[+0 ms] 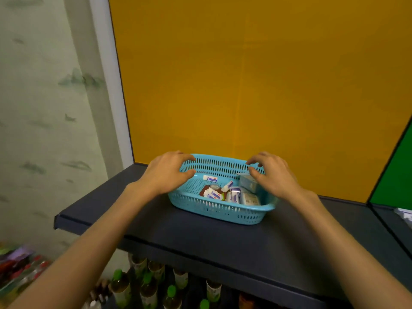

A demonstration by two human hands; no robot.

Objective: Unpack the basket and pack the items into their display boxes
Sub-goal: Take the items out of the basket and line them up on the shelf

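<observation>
A blue perforated plastic basket (214, 211) stands on a dark shelf (200, 246) against a yellow back panel. Inside lie several small white tubes and packets (214, 194), one white tube (210, 178) near the far wall, and pale boxes (249, 198) at the right end. My left hand (166, 171) is at the basket's left end, fingers loosely curled over the rim, thumb and forefinger apart. My right hand (273, 175) is over the right end in the same curled pose above a pale box. Neither hand plainly grips anything.
The yellow panel (245, 85) rises behind the shelf, and a green panel (399, 175) meets it at the right. Below the shelf's front edge stand several bottles with green caps (171, 291). Colourful packaged goods (17, 268) lie at the lower left beside a pale wall.
</observation>
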